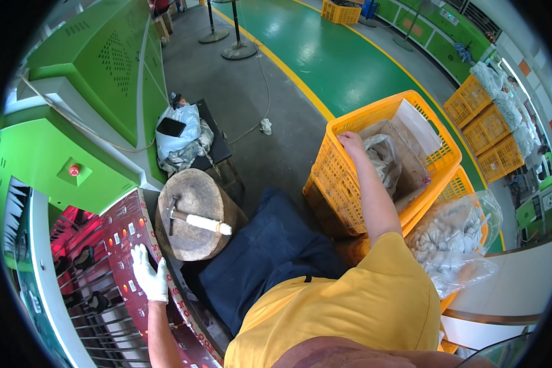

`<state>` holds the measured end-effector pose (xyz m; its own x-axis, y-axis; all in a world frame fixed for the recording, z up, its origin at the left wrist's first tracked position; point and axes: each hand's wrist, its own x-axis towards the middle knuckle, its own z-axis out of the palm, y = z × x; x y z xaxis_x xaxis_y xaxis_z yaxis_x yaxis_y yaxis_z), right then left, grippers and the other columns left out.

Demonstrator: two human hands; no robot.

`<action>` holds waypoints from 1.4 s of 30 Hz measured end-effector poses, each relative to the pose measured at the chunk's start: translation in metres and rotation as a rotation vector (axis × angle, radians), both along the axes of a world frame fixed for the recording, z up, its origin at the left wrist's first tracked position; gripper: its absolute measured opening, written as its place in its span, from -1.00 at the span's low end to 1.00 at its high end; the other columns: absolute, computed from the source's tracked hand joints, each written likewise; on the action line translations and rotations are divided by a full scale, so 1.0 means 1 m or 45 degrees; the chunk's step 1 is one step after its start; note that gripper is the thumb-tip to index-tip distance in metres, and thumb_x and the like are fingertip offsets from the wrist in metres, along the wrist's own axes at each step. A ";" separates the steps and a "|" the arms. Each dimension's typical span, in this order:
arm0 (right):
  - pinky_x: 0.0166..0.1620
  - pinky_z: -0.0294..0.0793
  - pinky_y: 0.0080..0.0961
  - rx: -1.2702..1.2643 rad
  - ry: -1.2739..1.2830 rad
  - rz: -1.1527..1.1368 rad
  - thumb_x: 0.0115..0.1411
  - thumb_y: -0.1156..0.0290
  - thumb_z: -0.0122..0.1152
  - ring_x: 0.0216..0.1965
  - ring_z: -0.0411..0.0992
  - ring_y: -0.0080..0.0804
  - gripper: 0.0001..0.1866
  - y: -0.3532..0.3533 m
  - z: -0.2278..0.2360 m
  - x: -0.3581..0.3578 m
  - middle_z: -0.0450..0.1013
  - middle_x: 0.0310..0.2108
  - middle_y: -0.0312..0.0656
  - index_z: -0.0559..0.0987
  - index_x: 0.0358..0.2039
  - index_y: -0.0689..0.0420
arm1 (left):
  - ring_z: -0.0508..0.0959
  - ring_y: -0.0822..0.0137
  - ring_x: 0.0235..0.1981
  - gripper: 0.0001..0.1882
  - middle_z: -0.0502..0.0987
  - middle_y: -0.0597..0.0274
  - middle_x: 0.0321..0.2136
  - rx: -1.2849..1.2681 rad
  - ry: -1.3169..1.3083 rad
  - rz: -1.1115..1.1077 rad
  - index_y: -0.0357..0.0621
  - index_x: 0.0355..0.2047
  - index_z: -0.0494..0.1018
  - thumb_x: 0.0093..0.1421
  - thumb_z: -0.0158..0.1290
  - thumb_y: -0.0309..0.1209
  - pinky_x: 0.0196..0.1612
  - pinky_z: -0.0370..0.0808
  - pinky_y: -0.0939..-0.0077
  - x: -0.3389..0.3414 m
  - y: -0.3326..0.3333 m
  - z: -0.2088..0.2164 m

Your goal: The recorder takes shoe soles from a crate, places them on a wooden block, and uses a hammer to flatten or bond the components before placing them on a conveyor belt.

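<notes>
My left hand (148, 273), in a white glove, lies flat with fingers stretched on a dark red printed board (121, 236) beside the green machine. On my right, a yellow plastic crate (325, 161) stands on another crate. My bare right hand (351, 144) is at its near-left rim, fingers curled over the edge. Inside the crate are a clear plastic bag (383, 161) and a worn cardboard liner (414, 184). A hammer (196, 222) with a white-wrapped handle lies on a round wooden stump (190, 184) between my hands.
A green machine (92, 67) with a red button (74, 170) stands at left, above a metal rack (98, 319). Behind the stump, a small stand holds plastic bags (187, 132) and a phone (171, 127). A bag of white items (451, 236) and stacked crates (494, 135) are at right.
</notes>
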<state>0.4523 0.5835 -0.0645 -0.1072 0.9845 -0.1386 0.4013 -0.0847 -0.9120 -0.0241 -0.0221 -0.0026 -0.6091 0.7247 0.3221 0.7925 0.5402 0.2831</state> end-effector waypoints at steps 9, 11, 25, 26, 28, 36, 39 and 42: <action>-0.18 0.53 -0.43 -0.016 0.016 0.009 0.32 0.29 0.31 -0.31 0.57 -0.43 -0.76 0.003 -0.004 0.001 0.63 -0.33 -0.24 0.70 -0.18 0.22 | 0.19 -0.05 0.50 -0.14 0.32 -0.07 0.42 -0.006 -0.010 0.008 -0.23 0.41 0.31 0.08 0.35 -0.44 0.51 0.11 0.13 0.000 0.001 0.001; -0.18 0.53 -0.42 0.023 -0.030 -0.001 0.32 0.30 0.31 -0.31 0.56 -0.43 -0.77 0.005 -0.007 0.005 0.63 -0.34 -0.25 0.70 -0.19 0.22 | 0.19 -0.05 0.50 -0.14 0.32 -0.07 0.42 0.008 -0.008 -0.012 -0.23 0.41 0.31 0.08 0.35 -0.44 0.51 0.11 0.13 -0.001 0.003 0.001; -0.17 0.52 -0.39 0.061 -0.113 -0.018 0.33 0.28 0.29 -0.32 0.56 -0.41 -0.76 0.000 -0.002 0.000 0.63 -0.34 -0.24 0.70 -0.21 0.21 | 0.20 -0.06 0.50 -0.14 0.33 -0.08 0.41 -0.012 -0.014 0.023 -0.24 0.41 0.31 0.08 0.35 -0.44 0.51 0.11 0.13 0.000 0.001 -0.001; -0.17 0.52 -0.40 0.069 -0.106 -0.014 0.33 0.28 0.30 -0.31 0.56 -0.41 -0.76 0.003 -0.002 0.003 0.63 -0.34 -0.24 0.71 -0.21 0.21 | 0.20 -0.06 0.50 -0.14 0.33 -0.08 0.41 -0.010 -0.017 0.020 -0.24 0.41 0.31 0.08 0.35 -0.44 0.51 0.11 0.13 -0.001 0.003 -0.001; -0.17 0.52 -0.41 0.066 -0.097 0.006 0.33 0.28 0.30 -0.31 0.56 -0.41 -0.76 0.000 -0.003 -0.001 0.64 -0.34 -0.24 0.71 -0.21 0.22 | 0.20 -0.06 0.50 -0.14 0.33 -0.08 0.41 0.005 -0.009 0.014 -0.23 0.41 0.31 0.08 0.35 -0.44 0.51 0.11 0.13 0.000 0.002 0.001; -0.14 0.55 -0.34 0.087 -0.135 -0.005 0.27 0.23 0.34 -0.27 0.61 -0.33 -0.71 0.006 -0.009 0.002 0.67 -0.31 -0.15 0.73 -0.18 0.21 | 0.23 -0.07 0.48 -0.14 0.33 -0.08 0.41 -0.022 0.020 0.014 -0.23 0.41 0.31 0.08 0.35 -0.43 0.51 0.12 0.13 0.001 0.002 0.002; -0.13 0.56 -0.35 0.164 -0.107 0.037 0.25 0.23 0.36 -0.27 0.61 -0.33 -0.71 0.006 -0.014 -0.013 0.67 -0.32 -0.15 0.73 -0.18 0.21 | 0.24 -0.08 0.47 -0.14 0.33 -0.09 0.40 -0.046 0.033 0.083 -0.23 0.41 0.30 0.09 0.36 -0.40 0.50 0.14 0.12 0.002 -0.012 0.003; -0.13 0.56 -0.38 0.177 -0.052 0.008 0.18 0.25 0.41 -0.26 0.59 -0.39 -0.70 0.043 -0.053 0.038 0.67 -0.33 -0.20 0.74 -0.19 0.20 | 0.27 -0.11 0.45 -0.17 0.34 -0.13 0.39 -0.045 0.083 -0.034 -0.25 0.39 0.33 0.13 0.35 -0.30 0.47 0.19 0.10 -0.009 0.010 -0.003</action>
<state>0.4902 0.6261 -0.1179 -0.1104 0.9939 -0.0052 0.4382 0.0439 -0.8978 -0.0327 -0.0120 -0.0052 -0.5680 0.7519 0.3347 0.8229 0.5273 0.2117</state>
